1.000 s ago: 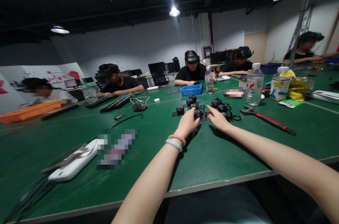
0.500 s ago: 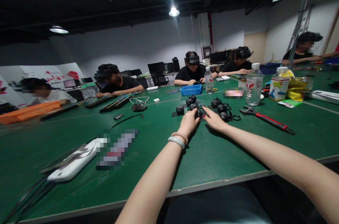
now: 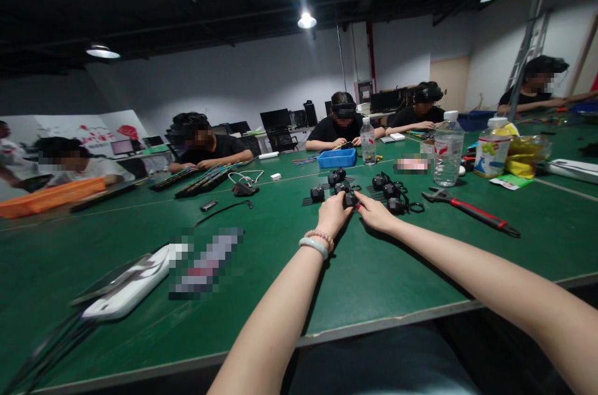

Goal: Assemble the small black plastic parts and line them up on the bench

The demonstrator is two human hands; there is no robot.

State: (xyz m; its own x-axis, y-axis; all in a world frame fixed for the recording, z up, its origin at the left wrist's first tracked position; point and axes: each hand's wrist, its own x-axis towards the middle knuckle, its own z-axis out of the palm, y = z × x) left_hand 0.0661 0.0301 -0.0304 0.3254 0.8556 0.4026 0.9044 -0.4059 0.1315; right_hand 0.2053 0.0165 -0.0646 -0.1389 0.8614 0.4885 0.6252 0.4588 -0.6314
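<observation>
Both my arms reach far out over the green table [image 3: 383, 270]. My left hand [image 3: 333, 215], with a bead bracelet and a pale bangle at the wrist, is curled round a small black part [image 3: 350, 199] among several like it. My right hand [image 3: 374, 213] comes in from the right and its fingertips pinch the same black part. More black parts [image 3: 387, 186] with loops of black cable lie just beyond my right hand, and others [image 3: 318, 194] sit to the left.
An adjustable wrench with a red handle [image 3: 469, 210] lies to the right. Water bottles [image 3: 447, 149], a yellow drink bottle [image 3: 493, 147], a blue tray [image 3: 337, 159] and a white power strip [image 3: 128, 286] stand around. Several people sit along the far side.
My right hand has moved left and met my left hand on the black part. My left hand has edged slightly forward.
</observation>
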